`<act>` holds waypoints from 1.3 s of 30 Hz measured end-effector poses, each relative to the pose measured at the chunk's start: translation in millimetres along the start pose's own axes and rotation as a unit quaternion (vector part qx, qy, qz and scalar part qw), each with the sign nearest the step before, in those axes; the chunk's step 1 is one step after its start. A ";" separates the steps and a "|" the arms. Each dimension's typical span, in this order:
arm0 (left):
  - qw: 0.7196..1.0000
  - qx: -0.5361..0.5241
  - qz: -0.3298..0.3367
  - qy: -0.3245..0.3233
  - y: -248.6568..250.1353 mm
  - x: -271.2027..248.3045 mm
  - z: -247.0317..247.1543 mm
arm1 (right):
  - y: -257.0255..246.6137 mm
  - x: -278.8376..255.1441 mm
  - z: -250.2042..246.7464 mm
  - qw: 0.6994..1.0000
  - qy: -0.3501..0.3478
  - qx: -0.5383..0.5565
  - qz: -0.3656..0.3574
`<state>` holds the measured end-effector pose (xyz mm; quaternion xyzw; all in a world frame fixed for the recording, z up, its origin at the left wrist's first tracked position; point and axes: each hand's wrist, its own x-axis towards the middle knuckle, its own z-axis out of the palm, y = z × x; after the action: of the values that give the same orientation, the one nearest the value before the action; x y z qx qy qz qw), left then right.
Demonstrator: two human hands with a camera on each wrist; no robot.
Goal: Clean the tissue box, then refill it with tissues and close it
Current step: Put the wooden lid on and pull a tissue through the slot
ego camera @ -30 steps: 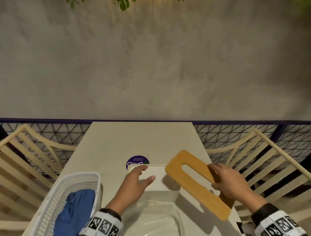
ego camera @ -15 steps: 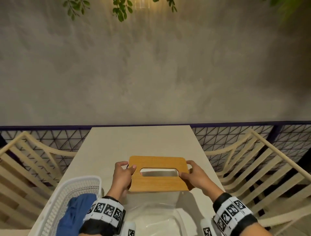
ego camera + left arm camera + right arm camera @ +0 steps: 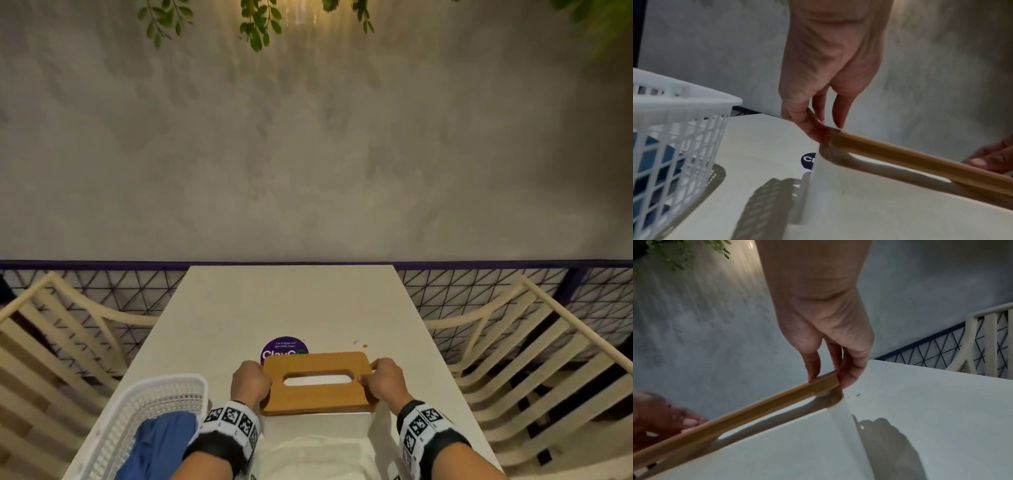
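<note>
Wooden slotted lid (image 3: pixel 317 383) sits atop the white tissue box (image 3: pixel 890 203).

purple sticker (image 3: pixel 285 346) half hidden behind wooden lid (image 3: pixel 317 382), lettering cut short; tissue box (image 3: pixel 890 203) interior hidden under lid; basket (image 3: pixel 144 411) and blue cloth (image 3: pixel 161 442) cropped by bottom edge

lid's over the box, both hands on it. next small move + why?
Probably lower the wooden lid straight down and press it onto the white box. The left hand and right hand pinch its short ends, it sits lined up over the box, and both wrist views show a gap under its near edge, so it isn't seated.
</note>
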<state>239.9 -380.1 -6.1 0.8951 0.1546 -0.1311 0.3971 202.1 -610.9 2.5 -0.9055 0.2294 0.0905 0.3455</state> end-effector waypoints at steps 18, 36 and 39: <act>0.999 -0.012 -0.011 0.046 -12.8 10.1 10.5 | 15.8 7.5 15.0 0.998 0.035 0.046 -0.008; 0.917 0.289 0.176 -0.210 2.3 20.4 -14.0 | 13.2 16.5 -16.1 0.935 -0.178 -0.219 -0.215; 0.916 0.293 0.183 -0.205 2.6 21.0 -10.9 | 16.1 20.0 -13.1 0.933 -0.168 -0.226 -0.226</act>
<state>261.4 -369.9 -4.8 0.9375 -0.1422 -0.2758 0.1574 212.0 -637.3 -3.5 -0.9591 -0.0692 0.2101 0.1764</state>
